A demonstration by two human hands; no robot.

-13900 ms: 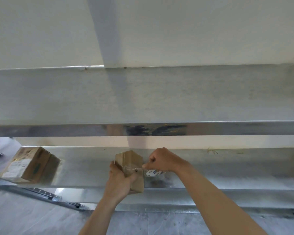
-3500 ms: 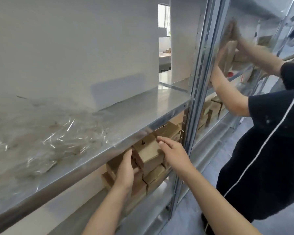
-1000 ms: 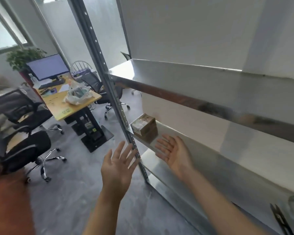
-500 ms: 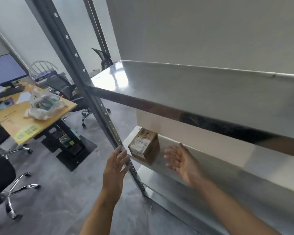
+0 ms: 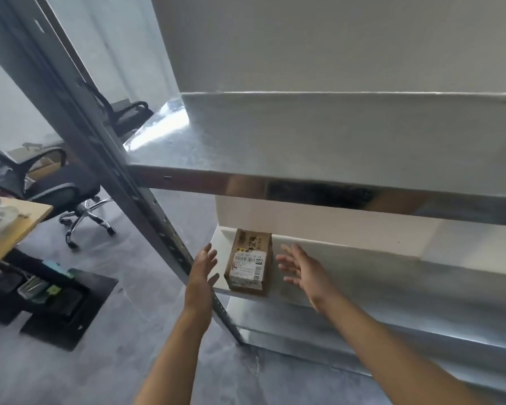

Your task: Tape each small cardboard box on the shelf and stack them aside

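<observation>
A: Where is the box relative to your hands?

B: It sits between them. Your left hand is just left of it, in front of the shelf's corner post; your right hand is just to its right, over the shelf. Neither one touches it.

A: How does the box lie?

B: It stands near the left end of the lower shelf, close to the front edge, with a white printed label on the face turned towards you.

A: What about the shelf and the room?

B: The shelving is bare metal, with a second board above the box and a white wall behind. Left of the post you see grey floor, a black office chair on castors, and the corner of a wooden tabletop with something pale and blurred on it.

A: And your hands themselves?

B: Both are spread, fingers straight and apart, palms turned inward towards the box. They hold nothing. Your bare forearms reach up from the bottom of the view.
</observation>
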